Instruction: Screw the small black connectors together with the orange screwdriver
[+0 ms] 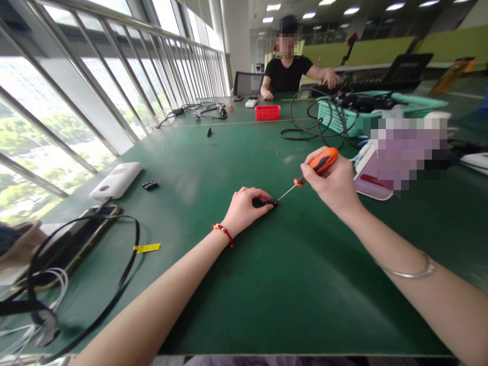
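Observation:
My left hand (247, 208) rests on the green table, its thumb and fingers closed on a small black part (271, 203) that they partly hide. In my right hand (337, 185) is a screwdriver (323, 160) with an orange and black handle. Its thin metal shaft slants down to the left, and the tip meets or nearly meets the end of the black part. Exact contact at the tip is too small to make out. Another small black piece (150, 185) lies on the table to the left.
A white power bank (116, 180), a phone (82, 244) and looped black cable (138, 229) lie at left. Farther back are a red basket (267, 113) and a teal basket (335, 118) with cables. A person in black (287, 71) sits across. Railings (114, 76) line the left.

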A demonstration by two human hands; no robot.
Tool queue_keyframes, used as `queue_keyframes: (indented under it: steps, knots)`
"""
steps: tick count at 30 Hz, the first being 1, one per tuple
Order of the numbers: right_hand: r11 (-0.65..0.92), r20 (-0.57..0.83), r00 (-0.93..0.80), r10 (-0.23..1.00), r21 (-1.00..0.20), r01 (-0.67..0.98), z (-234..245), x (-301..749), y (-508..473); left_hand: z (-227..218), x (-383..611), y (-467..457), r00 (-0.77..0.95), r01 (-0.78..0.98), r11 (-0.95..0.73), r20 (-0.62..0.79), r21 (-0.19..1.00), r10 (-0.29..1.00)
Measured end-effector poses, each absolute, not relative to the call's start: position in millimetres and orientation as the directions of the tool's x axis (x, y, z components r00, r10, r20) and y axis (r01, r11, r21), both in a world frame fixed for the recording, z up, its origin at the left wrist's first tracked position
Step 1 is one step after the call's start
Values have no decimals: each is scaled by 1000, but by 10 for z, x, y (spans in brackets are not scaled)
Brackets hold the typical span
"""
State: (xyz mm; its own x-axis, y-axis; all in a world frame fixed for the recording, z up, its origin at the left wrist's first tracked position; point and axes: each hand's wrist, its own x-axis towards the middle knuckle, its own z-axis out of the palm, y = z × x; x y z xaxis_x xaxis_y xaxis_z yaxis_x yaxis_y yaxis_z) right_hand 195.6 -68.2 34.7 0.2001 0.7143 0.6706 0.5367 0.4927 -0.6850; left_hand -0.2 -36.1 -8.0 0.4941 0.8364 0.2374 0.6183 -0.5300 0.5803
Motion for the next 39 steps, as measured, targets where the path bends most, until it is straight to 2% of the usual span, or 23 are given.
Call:
queue_keyframes:
  steps: [7,16,23,26,33,39]
  knots:
    - [514,684,125,719,-644,566,347,1979,-692,-77,-4,-365,506,620,-541,239,568,829]
    - [453,652,166,740,-665,593,372,1941,-722,-97,-14,-350,516,614,-560,254,556,818]
    - [527,650,137,748,-706,474,340,1933,-709,-101,-9,-339,517,612,-566,261,553,815]
    - [513,619,141,772,-739,436,307,1938,-693,-102,-8,-339,518,611,-564,259,556,815]
    - [428,594,182,784,-728,536,380,1914,-743,-115,-11,-329,523,603,-575,269,554,808]
    - [518,637,130,759,-713,472,335,1886,-719,-91,-3,-345,506,621,-553,255,556,824]
